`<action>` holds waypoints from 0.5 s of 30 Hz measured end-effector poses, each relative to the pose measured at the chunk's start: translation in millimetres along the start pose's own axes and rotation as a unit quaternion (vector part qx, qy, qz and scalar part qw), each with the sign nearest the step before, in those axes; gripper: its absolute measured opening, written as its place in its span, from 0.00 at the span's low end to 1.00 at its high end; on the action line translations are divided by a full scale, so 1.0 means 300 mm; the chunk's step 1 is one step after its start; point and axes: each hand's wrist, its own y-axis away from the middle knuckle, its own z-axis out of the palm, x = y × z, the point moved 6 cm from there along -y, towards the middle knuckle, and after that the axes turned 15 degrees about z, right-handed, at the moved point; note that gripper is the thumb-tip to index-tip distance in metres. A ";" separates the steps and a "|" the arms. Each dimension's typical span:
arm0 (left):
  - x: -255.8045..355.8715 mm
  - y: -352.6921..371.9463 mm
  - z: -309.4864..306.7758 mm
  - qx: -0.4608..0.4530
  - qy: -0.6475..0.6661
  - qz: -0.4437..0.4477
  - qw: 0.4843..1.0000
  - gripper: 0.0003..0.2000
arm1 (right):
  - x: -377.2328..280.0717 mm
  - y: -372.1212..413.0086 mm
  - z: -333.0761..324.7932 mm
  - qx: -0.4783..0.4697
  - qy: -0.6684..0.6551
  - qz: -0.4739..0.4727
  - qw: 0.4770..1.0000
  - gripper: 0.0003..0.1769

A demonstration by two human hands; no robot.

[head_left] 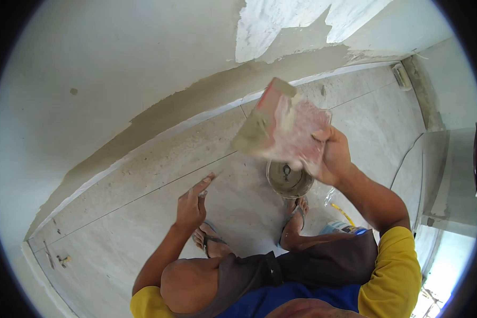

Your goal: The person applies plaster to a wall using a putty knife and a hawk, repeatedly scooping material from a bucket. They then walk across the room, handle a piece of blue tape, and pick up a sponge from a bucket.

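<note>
My right hand (334, 153) grips a flat red putty spreader (305, 122), its thumb on the near face. Pale wet putty smears the red surface, and a grey-green coat covers the left part; the tool is slightly blurred. Just below it stands a round bucket (290, 185), partly hidden by the spreader, with greyish matter inside. My left hand (193, 204) hangs above the floor near my left foot, fingers stretched out and holding nothing. Whitish residue shows on its fingertips.
The wall (116, 69) ahead has white patches and a darker damp-looking band along its base. A rectangular float (401, 77) lies in the far right corner. A blue-and-white tub (342, 228) stands by my right leg. A cable (403, 156) and small fittings (63, 261) lie on the tiled floor.
</note>
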 end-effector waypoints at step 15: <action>-0.089 0.234 0.084 0.121 0.100 -0.267 0.951 0.13 | -0.271 -0.207 0.286 0.152 0.030 -0.230 0.961 0.18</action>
